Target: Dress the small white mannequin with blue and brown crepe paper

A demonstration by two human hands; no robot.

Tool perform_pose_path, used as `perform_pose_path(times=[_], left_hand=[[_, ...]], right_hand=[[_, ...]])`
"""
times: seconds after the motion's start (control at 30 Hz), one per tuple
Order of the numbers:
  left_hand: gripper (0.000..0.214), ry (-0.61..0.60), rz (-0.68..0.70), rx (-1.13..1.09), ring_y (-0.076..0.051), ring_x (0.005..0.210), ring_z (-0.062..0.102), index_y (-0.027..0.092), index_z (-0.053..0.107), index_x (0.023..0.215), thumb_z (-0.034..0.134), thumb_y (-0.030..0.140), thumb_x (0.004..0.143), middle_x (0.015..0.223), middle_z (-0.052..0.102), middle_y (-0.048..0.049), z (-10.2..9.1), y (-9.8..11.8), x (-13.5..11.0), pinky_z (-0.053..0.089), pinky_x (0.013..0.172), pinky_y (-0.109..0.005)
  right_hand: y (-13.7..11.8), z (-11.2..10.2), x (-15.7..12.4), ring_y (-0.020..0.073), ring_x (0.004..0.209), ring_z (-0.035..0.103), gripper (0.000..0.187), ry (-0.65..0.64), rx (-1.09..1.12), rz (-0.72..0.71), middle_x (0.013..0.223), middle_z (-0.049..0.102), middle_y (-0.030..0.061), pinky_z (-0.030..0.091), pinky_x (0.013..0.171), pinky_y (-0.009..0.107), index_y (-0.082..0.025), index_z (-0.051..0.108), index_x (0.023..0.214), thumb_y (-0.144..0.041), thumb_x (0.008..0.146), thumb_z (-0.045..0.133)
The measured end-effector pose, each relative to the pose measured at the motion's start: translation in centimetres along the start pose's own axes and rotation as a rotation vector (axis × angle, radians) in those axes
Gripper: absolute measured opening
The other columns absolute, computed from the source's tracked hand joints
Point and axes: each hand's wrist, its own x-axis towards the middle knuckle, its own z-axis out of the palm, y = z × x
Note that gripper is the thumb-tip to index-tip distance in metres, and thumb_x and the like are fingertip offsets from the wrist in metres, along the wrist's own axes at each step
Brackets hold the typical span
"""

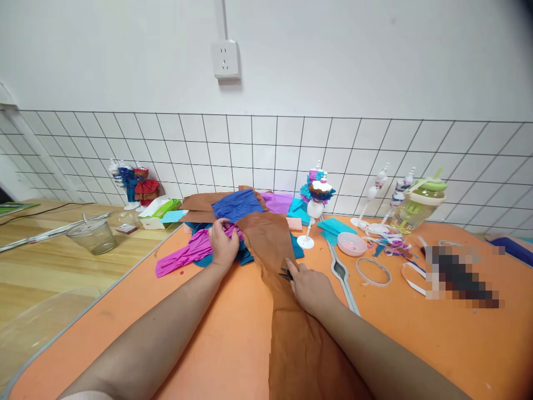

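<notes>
1. We see the brown paper strip (291, 339) flat on the counter (225, 344). Its long axis runs near to far, and the far end leans slightly left into the paper pile.
2. The right hand (311, 289) rests at the strip's right edge, about mid-length. Its grip is closed round the small scissors (285, 273), blades pointing left and far into the brown paper.
3. The strip lies under and left of that grip, and the blades sit roughly across its long axis.
4. The left hand (222, 244) is farther away and left, off the strip, palm down. Its grip is clenched on the magenta paper (183, 256).
5. The right hand is the nearer one, with its forearm lying along the strip and the wrist straight.
</notes>
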Motion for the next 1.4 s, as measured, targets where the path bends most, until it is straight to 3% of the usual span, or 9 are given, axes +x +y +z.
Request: perform_pose_path(times=[0.1,0.2,0.33,0.53,0.67,0.8,1.1,1.27,1.4], left_hand=[[0.012,-0.144,0.217,-0.072,-0.023,0.099,0.059,0.022,0.056,0.086,0.057,0.031,0.08,0.093,0.064,-0.0085,-1.6,2.4,-1.3,0.045,0.094,-0.038],[0.017,-0.61,0.613,-0.203,-0.02,0.102,0.06,0.022,0.063,0.093,0.054,0.035,0.085,0.103,0.066,-0.0079,-2.1,5.3,-2.5,0.046,0.092,-0.033],[0.025,-0.78,0.456,-0.117,-0.02,0.09,0.064,0.021,0.065,0.089,0.045,0.035,0.092,0.092,0.069,-0.0056,-1.3,5.2,-1.9,0.049,0.082,-0.031],[0.057,-0.898,0.387,-0.001,-0.034,0.12,0.053,0.023,0.064,0.1,0.077,0.059,0.059,0.115,0.064,-0.0103,-0.2,2.2,-1.3,0.041,0.1,-0.046],[0.076,-0.916,0.343,0.12,-0.039,0.135,0.036,0.026,0.057,0.116,0.074,0.069,0.056,0.136,0.052,-0.0125,-0.1,1.7,-1.2,0.02,0.111,-0.061],[0.087,-0.752,0.316,0.194,-0.04,0.138,0.031,0.023,0.049,0.133,0.068,0.072,0.063,0.14,0.049,-0.0159,0.1,0.8,-0.5,0.008,0.113,-0.064],[0.06,-0.191,0.31,0.344,-0.038,0.146,0.017,0.026,0.04,0.144,0.05,0.047,0.09,0.157,0.031,-0.0115,-1.0,1.5,0.4,0.006,0.114,-0.062],[0.047,-0.425,0.386,0.153,-0.026,0.12,0.054,0.021,0.05,0.133,0.037,0.046,0.096,0.131,0.06,-0.012,-1.8,4.3,-1.5,0.041,0.101,-0.042],[0.086,-0.785,0.241,0.256,-0.04,0.136,0.037,0.021,0.042,0.142,0.046,0.077,0.077,0.149,0.043,-0.015,0.4,4.3,-3.4,0.031,0.107,-0.058]], right_hand=[[-0.1,-0.2,0.1,0.0274,0.082,0.07,0.057,0.008,-0.009,-0.038,0.11,0.064,0.0156,0.051,0.063,0.033,-0.022,0.032,0.15,-0.025,0.094,0.037],[0.0,-0.1,0.2,0.0276,0.084,0.069,0.055,0.01,-0.026,-0.051,0.107,0.065,0.015,0.05,0.064,0.034,-0.021,0.033,0.149,-0.021,0.094,0.034],[1.3,-0.2,0.6,0.0289,0.085,0.07,0.053,-0.028,-0.055,-0.005,0.103,0.066,0.0182,0.05,0.064,0.035,-0.015,0.038,0.146,-0.019,0.093,0.037],[3.4,-2.8,-0.9,0.0272,0.091,0.067,0.046,0.0,-0.017,0.017,0.109,0.065,0.0148,0.049,0.068,0.033,-0.02,0.042,0.141,-0.034,0.097,0.038],[2.9,-2.9,-5.0,0.0261,0.096,0.065,0.054,-0.046,0.27,-0.254,0.114,0.064,0.0063,0.048,0.078,0.034,-0.03,0.048,0.136,-0.054,0.088,0.053],[2.8,-1.2,-8.0,0.0302,0.091,0.065,0.077,-0.167,0.265,-0.278,0.115,0.061,0.0086,0.05,0.072,0.039,-0.028,0.038,0.147,-0.062,0.081,0.058],[3.1,-0.2,-5.0,0.0292,0.097,0.064,0.064,-0.029,0.161,-0.396,0.131,0.054,0.0135,0.051,0.074,0.039,-0.02,0.039,0.146,-0.056,0.093,0.04],[3.3,-0.4,-3.0,0.0292,0.097,0.064,0.057,0.015,0.158,-0.436,0.126,0.056,0.0116,0.051,0.07,0.039,-0.023,0.042,0.143,-0.054,0.095,0.039],[5.0,-0.4,-4.0,0.0267,0.095,0.065,0.051,0.055,0.253,-0.328,0.122,0.058,0.0079,0.051,0.073,0.037,-0.028,0.048,0.135,-0.055,0.091,0.048]])
